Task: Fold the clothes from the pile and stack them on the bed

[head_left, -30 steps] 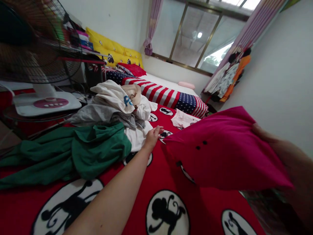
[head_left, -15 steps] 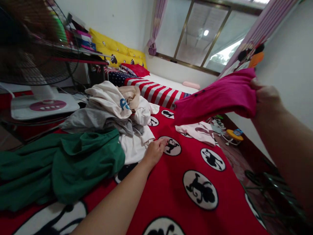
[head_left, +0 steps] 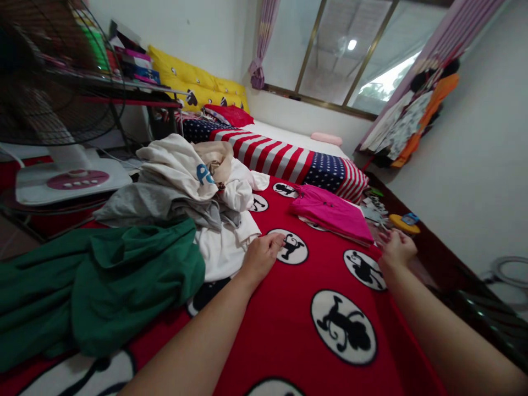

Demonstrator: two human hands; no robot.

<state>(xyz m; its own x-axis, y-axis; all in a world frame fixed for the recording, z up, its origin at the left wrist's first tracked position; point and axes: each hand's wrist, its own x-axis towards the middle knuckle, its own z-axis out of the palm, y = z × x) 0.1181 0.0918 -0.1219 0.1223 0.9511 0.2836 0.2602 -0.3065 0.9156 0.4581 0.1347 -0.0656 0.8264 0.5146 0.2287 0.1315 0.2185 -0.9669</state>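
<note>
A folded bright pink shirt [head_left: 334, 212] with a few dark buttons lies flat on the red blanket [head_left: 289, 308], on top of a pale garment that mostly hides beneath it. My right hand [head_left: 396, 250] hovers just off the shirt's near right corner, fingers loosely parted and holding nothing. On the blanket my left hand [head_left: 263, 256] rests with its fingers curled together, and nothing shows in them. To its left are a white garment [head_left: 223, 250], a crumpled green garment [head_left: 140, 286], a grey garment [head_left: 165, 203] and a heaped cream shirt [head_left: 177, 165].
A white fan [head_left: 74, 170] stands at the left beside a cluttered desk [head_left: 132, 91]. Beyond the blanket is a bed with a stars-and-stripes cover [head_left: 268, 157]. Clothes [head_left: 412, 121] hang on the right wall, above a yellow stool [head_left: 404, 223].
The pink shirt, held up in my right hand before, now lies on the pale garment. My right hand has let go and come down. My left hand stays in place.
</note>
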